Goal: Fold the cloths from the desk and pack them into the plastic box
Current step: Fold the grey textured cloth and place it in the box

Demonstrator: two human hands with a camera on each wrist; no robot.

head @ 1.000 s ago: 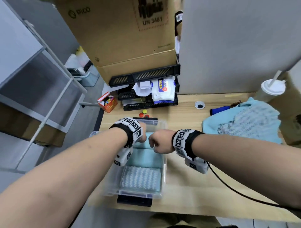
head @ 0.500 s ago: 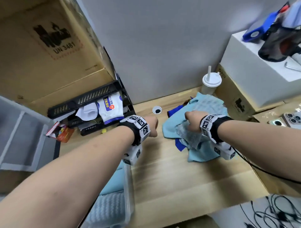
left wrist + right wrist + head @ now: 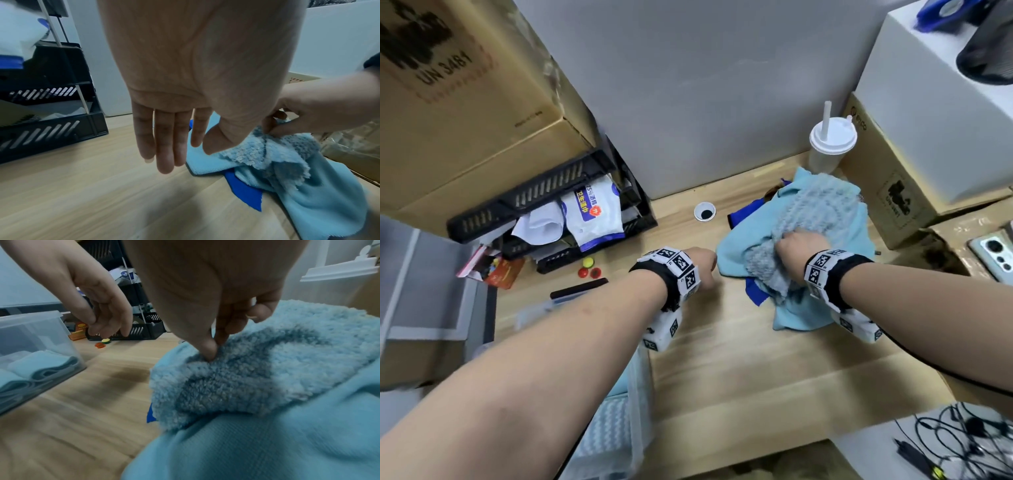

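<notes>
Since half a second ago, both hands have pushed farther across the wooden desk [image 3: 739, 370] toward the cloth pile, the right hand sinking deeper into it while the view has tipped slightly left.

At the far left, a black tiered tray rack [image 3: 558, 212] holds a white wipes packet [image 3: 594, 214], with three small round red and yellow pieces [image 3: 588, 269] on the desk in front of it. Nearer, the clear plastic box [image 3: 39, 344] sits at the desk's left edge, largely hidden under the left forearm in the head view; folded light-blue cloths [image 3: 35, 369] lie inside it.

The left hand [image 3: 185, 97] hangs just above the desk with fingers [image 3: 164, 146] straight and relaxed, gripping nothing, its thumb just beside the left edge of the pile.

To its right, the right hand [image 3: 799, 248] pinches a fold of the fluffy blue-grey towel [image 3: 257, 378] between thumb and fingertips [image 3: 207, 347]. That towel lies on top of a smooth light-blue cloth [image 3: 808, 308], and a corner of a royal-blue cloth [image 3: 244, 193] pokes out from beneath both.

At the far right, a lidded plastic cup with a straw [image 3: 831, 144] stands behind the pile against the grey wall, next to a cardboard box [image 3: 893, 198]. Tangled black cables [image 3: 955, 442] lie near right.
</notes>
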